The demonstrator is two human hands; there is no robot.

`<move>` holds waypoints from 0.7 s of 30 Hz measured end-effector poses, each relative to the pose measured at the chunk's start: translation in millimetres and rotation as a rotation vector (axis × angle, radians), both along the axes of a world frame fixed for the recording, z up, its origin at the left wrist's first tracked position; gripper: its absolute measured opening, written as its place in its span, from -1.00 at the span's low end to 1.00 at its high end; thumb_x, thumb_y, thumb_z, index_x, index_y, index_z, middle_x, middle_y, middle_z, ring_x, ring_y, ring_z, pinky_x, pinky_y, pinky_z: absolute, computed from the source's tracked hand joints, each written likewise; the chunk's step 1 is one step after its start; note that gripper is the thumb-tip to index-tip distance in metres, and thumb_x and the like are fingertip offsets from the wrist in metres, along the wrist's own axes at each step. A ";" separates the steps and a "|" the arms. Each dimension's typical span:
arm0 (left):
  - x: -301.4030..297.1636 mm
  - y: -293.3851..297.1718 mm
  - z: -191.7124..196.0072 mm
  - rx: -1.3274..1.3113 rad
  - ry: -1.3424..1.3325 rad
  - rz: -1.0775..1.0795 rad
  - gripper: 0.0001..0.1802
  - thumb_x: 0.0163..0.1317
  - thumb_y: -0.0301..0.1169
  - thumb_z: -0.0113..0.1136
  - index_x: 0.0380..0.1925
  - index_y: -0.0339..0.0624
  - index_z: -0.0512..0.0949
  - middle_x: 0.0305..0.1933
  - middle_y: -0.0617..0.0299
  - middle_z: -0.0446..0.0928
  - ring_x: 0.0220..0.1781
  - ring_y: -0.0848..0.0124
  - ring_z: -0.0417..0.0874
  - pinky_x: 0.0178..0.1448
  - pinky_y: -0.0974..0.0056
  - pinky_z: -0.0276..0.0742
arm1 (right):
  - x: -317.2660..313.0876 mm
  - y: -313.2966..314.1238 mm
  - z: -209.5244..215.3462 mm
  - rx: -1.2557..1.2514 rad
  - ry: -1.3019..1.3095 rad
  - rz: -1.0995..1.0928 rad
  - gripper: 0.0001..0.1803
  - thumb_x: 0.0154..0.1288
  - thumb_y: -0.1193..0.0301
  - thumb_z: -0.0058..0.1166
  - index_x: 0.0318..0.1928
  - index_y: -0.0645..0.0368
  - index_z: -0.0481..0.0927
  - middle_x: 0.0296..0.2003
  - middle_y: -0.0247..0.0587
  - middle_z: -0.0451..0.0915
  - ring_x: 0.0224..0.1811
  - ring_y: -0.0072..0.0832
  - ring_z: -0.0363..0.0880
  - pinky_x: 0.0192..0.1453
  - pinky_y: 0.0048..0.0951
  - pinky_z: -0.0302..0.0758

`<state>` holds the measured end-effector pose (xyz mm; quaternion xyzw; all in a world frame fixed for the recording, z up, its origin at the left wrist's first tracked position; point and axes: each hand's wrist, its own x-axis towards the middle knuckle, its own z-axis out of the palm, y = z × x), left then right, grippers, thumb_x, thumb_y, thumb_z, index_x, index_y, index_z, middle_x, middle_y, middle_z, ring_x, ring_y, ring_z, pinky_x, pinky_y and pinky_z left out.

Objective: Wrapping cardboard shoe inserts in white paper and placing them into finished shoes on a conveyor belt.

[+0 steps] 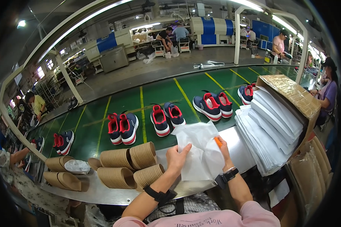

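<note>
I'm in a shoe factory, on a packing line. A green conveyor belt (147,98) carries pairs of navy and red sneakers (123,128) past my steel bench (102,191). Stacked cardboard shoe inserts (129,164), a carton of tissue sheets (276,125), big blue machines (212,30) and other workers fill the hall.

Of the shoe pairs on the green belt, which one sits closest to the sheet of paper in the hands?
The pair just left of the yellow line at the belt's middle: its right shoe almost touches the top corner of the white paper. The other pairs lie farther off to either side.
</note>
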<state>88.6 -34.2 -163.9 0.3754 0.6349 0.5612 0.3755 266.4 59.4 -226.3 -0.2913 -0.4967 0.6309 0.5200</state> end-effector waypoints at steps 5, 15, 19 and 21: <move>1.3 -22.4 53.0 0.244 0.350 0.178 -0.70 0.08 -0.28 0.34 -0.50 -0.27 0.48 -0.56 0.18 0.51 -0.39 0.43 0.58 -0.27 0.35 0.47 | 18.6 2.7 -16.8 -0.464 0.688 0.263 -0.60 0.44 0.23 -0.32 0.04 0.25 0.44 -0.11 -0.13 0.57 -0.10 -0.31 0.60 0.04 -0.29 0.54; 35.6 14.0 -9.0 0.246 0.328 -0.029 -0.44 0.09 -0.63 0.19 0.10 -0.28 0.25 -0.28 0.13 0.52 -0.23 0.37 0.57 -0.11 0.33 0.49 | 2.4 -11.3 18.4 -0.349 0.621 0.128 -0.65 0.43 0.30 -0.23 0.03 0.28 0.45 -0.08 -0.17 0.55 -0.03 -0.35 0.54 0.12 -0.32 0.48; 31.9 21.8 -37.5 0.193 0.213 0.097 -0.61 0.13 -0.49 0.15 -0.01 -0.28 0.37 -0.30 0.06 0.53 -0.22 0.23 0.61 -0.11 0.22 0.52 | -12.4 -30.0 35.3 0.255 0.224 0.147 -0.69 0.36 0.35 -0.03 0.01 0.26 0.48 -0.03 -0.19 0.52 0.09 -0.43 0.44 0.20 -0.41 0.35; 36.4 22.1 -38.5 0.235 0.456 -0.003 -0.63 0.15 -0.45 0.13 -0.03 -0.28 0.38 -0.30 0.04 0.53 -0.23 0.21 0.60 -0.14 0.22 0.52 | -11.9 -26.5 67.7 0.592 0.053 0.311 -0.65 0.36 0.32 -0.02 0.07 0.24 0.46 0.04 -0.14 0.49 0.17 -0.38 0.39 0.24 -0.38 0.31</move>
